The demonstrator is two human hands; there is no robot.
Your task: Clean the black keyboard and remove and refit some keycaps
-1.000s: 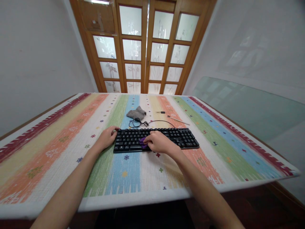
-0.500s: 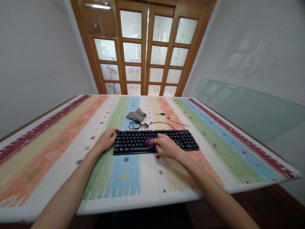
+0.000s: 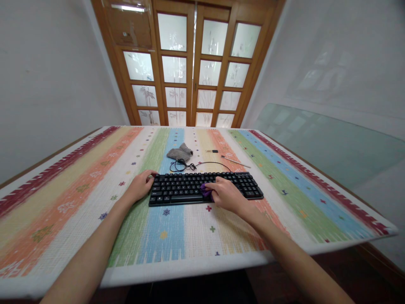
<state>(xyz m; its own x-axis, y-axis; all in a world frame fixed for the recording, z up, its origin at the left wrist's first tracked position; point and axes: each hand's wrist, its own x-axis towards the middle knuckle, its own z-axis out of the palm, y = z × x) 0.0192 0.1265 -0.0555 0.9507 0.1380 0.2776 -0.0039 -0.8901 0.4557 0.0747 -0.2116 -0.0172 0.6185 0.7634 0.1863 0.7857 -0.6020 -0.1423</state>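
Observation:
A black keyboard (image 3: 180, 188) lies flat across the striped tablecloth in front of me. My left hand (image 3: 141, 185) grips its left end, with the fingers at the far corner and the thumb at the side edge. In my right hand (image 3: 226, 194) is a bunched purple cloth (image 3: 206, 192), pressed onto the keys right of the keyboard's middle. The fingertips push down on the cloth, and part of it is hidden beneath them. The keyboard's black cable (image 3: 182, 166) lies loosely coiled behind it.
Beyond the cable rests a crumpled grey cloth (image 3: 179, 153). A small brush with a dark end (image 3: 214, 151) and a thin stick-like brush (image 3: 236, 161) lie to its right. The striped tablecloth (image 3: 164, 245) hangs over the table's front edge. Wooden glazed doors (image 3: 192, 67) stand behind.
My right hand has slid the purple cloth a little to the right along the keys. The left hand stays at the keyboard's left end.

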